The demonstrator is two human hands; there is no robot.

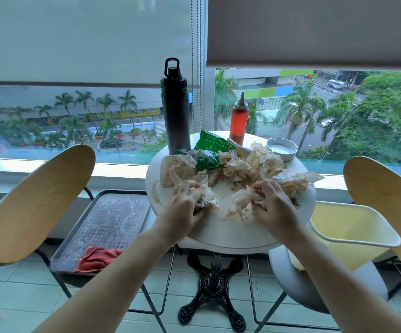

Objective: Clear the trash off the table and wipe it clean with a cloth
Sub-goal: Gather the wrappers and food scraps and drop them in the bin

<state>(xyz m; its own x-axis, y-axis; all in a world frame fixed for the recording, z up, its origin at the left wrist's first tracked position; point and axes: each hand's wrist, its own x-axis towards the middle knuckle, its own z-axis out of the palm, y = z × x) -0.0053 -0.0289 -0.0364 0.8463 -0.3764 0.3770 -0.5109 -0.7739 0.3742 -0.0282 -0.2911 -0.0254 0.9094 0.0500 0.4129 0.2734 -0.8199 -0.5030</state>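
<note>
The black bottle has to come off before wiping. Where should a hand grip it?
Grip the black bottle around its straight mid-body, coming from the left side, where nothing stands beside it. It stands upright at the table's far edge; the green wrapper crowds its right base.

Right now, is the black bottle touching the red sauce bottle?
Apart. The head view shows the black bottle and the red sauce bottle standing separately, with a green wrapper and window visible between them.

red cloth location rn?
Head view, lower left: the red cloth lies crumpled on the near end of the dark tray left of the round table, below the left hand.
</note>
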